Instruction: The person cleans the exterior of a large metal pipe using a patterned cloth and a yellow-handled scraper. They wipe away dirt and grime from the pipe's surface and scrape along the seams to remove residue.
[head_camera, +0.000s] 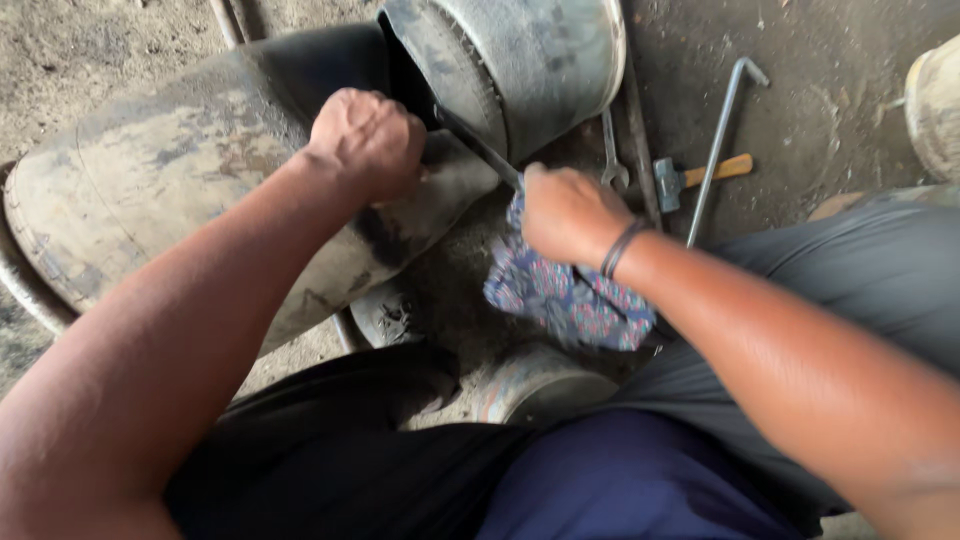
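Observation:
A large dusty tyre (150, 190) lies on the ground at the left, with a grey metal wheel rim (520, 60) tilted at its upper right. My left hand (368, 140) is a closed fist pressed on the tyre's edge beside the rim; what it holds is hidden. My right hand (565, 213) grips a blue patterned cloth (560, 295) wrapped round the near end of a dark metal bar (480, 148). The bar slants up and left into the gap between tyre and rim.
On the dirt floor right of the rim lie a spanner (611, 155), a small hammer with a wooden handle (700, 175) and a bent steel rod (722, 130). A pale round object (935, 105) sits at the right edge. My knees fill the bottom.

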